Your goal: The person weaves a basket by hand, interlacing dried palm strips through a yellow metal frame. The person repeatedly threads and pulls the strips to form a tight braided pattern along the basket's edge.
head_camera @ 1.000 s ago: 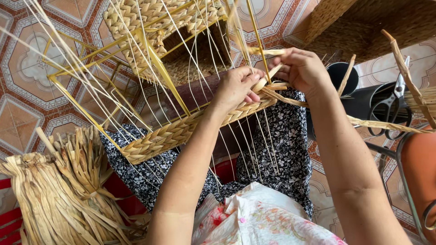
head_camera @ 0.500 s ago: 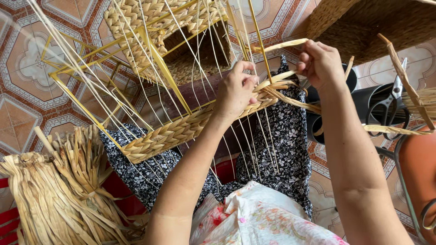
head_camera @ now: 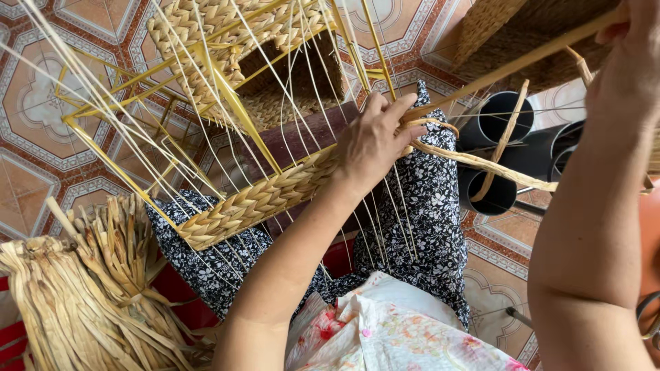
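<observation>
A yellow wire basket frame rests on my lap, with a braided straw band woven along its near edge and thin pale strands crossing it. My left hand presses on the right end of that band, fingers closed over the weave. My right hand is raised at the upper right and pinches a long flat straw strand pulled taut from the weave. A second loose strand trails right from under my left hand.
A bundle of dried straw lies at the lower left. Dark cylindrical tubes stand at the right on the patterned tile floor. A woven basket sits at the top right. Black floral cloth covers my knees.
My right hand has moved up and to the right, drawing the straw strand out long and tight. My left hand has stayed on the woven band.
</observation>
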